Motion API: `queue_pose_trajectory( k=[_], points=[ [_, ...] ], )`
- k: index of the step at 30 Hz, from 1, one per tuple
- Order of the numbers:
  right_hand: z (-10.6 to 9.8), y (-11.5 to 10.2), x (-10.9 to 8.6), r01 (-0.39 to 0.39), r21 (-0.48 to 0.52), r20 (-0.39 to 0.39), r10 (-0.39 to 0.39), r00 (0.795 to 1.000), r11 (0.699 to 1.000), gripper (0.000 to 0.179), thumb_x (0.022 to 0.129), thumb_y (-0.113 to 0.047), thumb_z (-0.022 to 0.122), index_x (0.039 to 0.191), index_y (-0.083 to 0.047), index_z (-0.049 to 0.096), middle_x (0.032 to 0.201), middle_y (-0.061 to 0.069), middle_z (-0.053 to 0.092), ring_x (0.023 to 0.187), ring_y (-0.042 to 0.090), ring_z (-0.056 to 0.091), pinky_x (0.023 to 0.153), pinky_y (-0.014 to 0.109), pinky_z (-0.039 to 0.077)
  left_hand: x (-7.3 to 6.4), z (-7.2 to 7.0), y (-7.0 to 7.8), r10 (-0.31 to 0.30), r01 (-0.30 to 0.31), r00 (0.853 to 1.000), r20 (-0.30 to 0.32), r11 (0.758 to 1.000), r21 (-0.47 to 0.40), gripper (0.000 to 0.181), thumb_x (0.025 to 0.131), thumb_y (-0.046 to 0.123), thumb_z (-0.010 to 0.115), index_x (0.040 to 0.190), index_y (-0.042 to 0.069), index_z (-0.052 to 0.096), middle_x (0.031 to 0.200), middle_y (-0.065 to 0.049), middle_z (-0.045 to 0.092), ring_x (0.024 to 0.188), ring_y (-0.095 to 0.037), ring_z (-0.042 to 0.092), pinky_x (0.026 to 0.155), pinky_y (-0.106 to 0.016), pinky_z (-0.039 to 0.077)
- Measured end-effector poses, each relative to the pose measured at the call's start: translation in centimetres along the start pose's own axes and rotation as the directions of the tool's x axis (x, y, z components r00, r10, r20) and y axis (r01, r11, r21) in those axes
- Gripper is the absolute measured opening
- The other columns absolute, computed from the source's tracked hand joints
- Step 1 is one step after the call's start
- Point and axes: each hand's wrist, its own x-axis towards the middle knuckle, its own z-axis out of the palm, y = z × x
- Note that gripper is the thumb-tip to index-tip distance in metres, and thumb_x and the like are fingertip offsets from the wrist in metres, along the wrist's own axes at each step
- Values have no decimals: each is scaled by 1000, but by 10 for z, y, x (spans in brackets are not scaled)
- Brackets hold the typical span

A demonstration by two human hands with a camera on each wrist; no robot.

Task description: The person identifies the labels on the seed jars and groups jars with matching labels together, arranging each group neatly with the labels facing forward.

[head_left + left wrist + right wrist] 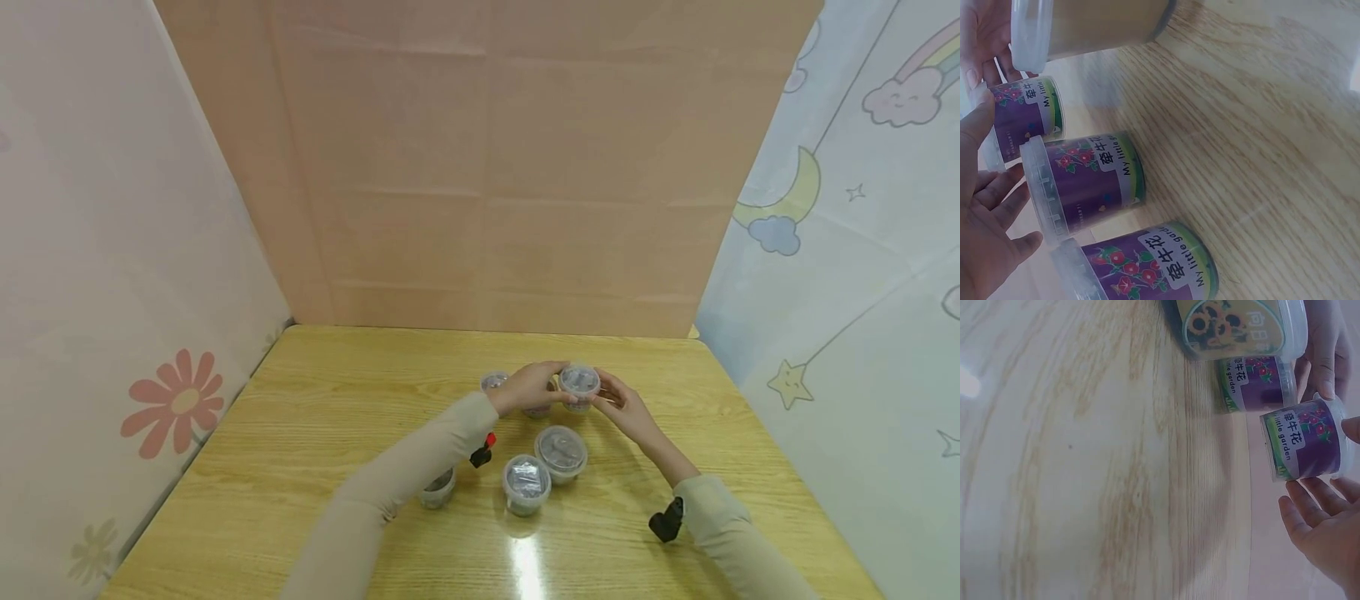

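Observation:
Both hands pinch one small lidded plastic cup (580, 380), raised over the back of the table. Its purple label (1315, 434) shows red flowers and the words "little garden". From the left, my left hand (534, 387) holds the cup at its lid with thumb and finger. My right hand (628, 413) grips the other side, its thumb by the lid and its fingers along the wall and base. Close beside the left hand stand two matching purple cups, one partly behind its fingers (1088, 181) and one farther left (494, 382).
Nearer on the wooden table (300, 500) stand a wider lidded tub (561, 452), a smaller lidded tub (526, 482) and another tub (437, 490) partly behind the left sleeve. A sunflower label (1229, 325) shows on one tub. A tan backdrop (480, 208) rises behind the table.

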Motion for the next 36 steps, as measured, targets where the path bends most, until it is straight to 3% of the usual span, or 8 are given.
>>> queue_pose_trajectory(
  k=[8, 15, 27, 36],
  points=[
    [3, 5, 1, 10, 7, 10, -10, 1000, 1000, 57, 96, -19, 53, 144, -1, 29, 133, 27, 45, 117, 42, 47, 93, 43, 46, -2, 0, 1, 19, -19, 1000, 6, 994, 108, 77, 84, 51, 59, 144, 10, 34, 126, -2, 58, 97, -11, 62, 84, -22, 49],
    [4, 9, 1, 5, -13, -2, -5, 1000, 1000, 58, 96, -22, 53, 144, 0, 29, 133, 27, 45, 117, 41, 48, 92, 44, 47, 2, 4, -3, 24, -24, 1000, 0, 983, 184, 76, 84, 55, 56, 143, 12, 36, 133, 0, 54, 113, -11, 55, 110, -44, 29],
    [3, 17, -1, -35, 28, 23, 34, 999, 999, 61, 95, -23, 54, 145, -4, 27, 136, 26, 43, 120, 44, 45, 94, 55, 42, 7, 9, -3, 35, -33, 999, -3, 979, 201, 77, 81, 55, 59, 142, 11, 39, 137, 1, 49, 126, -15, 46, 110, -52, 23],
    [3, 18, -1, -31, 8, 21, 31, 999, 999, 59, 96, -21, 53, 145, 0, 26, 134, 28, 43, 119, 44, 45, 93, 50, 45, 9, 10, -2, 34, -30, 999, -13, 974, 226, 77, 80, 59, 58, 140, 13, 42, 132, 2, 54, 127, -17, 44, 111, -58, 14]
  ],
)
